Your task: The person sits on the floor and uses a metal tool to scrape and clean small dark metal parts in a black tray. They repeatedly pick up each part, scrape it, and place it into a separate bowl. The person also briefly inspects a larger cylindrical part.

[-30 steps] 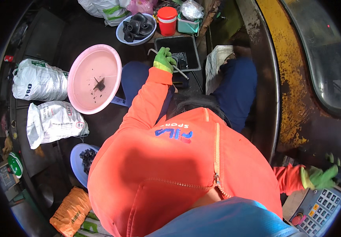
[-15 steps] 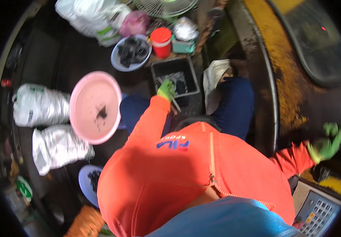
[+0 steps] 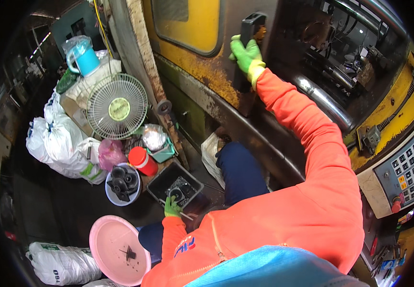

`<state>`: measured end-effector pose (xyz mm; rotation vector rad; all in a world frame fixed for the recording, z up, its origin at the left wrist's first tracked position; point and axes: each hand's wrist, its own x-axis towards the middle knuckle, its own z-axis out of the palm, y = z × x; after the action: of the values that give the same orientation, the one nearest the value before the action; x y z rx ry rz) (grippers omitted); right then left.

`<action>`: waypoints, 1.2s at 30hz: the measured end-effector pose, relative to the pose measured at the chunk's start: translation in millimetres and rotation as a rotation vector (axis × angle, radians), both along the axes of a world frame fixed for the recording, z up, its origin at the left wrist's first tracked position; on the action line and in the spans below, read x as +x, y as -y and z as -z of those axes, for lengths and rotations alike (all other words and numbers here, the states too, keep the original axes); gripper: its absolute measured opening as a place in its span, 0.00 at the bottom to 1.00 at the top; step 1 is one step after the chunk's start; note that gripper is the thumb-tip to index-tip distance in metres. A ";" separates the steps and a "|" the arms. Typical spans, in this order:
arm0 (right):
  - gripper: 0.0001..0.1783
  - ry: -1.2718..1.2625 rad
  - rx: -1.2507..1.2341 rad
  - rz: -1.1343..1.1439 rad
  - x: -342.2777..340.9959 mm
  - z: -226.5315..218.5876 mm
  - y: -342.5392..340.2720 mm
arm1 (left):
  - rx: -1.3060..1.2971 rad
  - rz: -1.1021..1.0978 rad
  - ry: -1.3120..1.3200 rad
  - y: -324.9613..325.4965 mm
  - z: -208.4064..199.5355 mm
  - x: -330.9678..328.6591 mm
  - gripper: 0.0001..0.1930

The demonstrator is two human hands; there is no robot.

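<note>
My left hand (image 3: 172, 208), in a green glove, is closed around a thin pale stick-like tool (image 3: 187, 216); its exact kind is unclear. It sits at the near edge of a black rectangular bin (image 3: 198, 187), beside a dark round part (image 3: 176, 193) among small light bits. Stretched out far to the upper right, my right hand (image 3: 247, 55), gloved in green, grips the upright black handle (image 3: 253, 25) of a yellow machine door (image 3: 187, 40). Some of its fingers are hidden behind the handle.
Left of my legs stands a pink basin (image 3: 99, 239) with dark scraps. Beyond are a bowl of black parts (image 3: 122, 183), a red-lidded container (image 3: 142, 161) and a fan (image 3: 117, 109). The machine's opening shows metal bars (image 3: 324, 103); a keypad panel (image 3: 405, 167) is at right.
My right hand has swung from low at the right up and forward to the door handle. The view has turned toward the machine. My left hand stays at the bin with the stick.
</note>
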<state>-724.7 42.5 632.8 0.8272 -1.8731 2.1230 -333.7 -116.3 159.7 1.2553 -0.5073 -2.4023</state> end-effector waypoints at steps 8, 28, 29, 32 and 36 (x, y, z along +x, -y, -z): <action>0.10 -0.878 0.042 0.021 -85.0 -98.2 -106.4 | 0.220 -0.190 -0.296 26.1 14.4 39.3 0.22; 0.17 -0.236 1.144 1.244 -383.4 -77.9 -353.5 | -0.200 -0.231 -0.140 6.1 -157.1 -74.0 0.15; 0.19 -0.249 1.333 1.282 -381.5 -79.0 -357.0 | -0.175 -0.213 -0.132 3.0 -160.1 -78.0 0.15; 0.23 -0.398 1.353 1.309 -380.2 -72.2 -376.7 | -0.209 -0.159 -0.090 -2.7 -170.6 -79.9 0.16; 0.24 -0.327 0.116 1.107 -367.8 -61.9 -372.4 | -0.222 -0.133 -0.019 -4.9 -193.4 -76.9 0.15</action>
<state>-1092.5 414.9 694.7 0.0448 -1.6641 1.1220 -410.6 -111.4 353.1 1.1314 -0.6444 -2.1785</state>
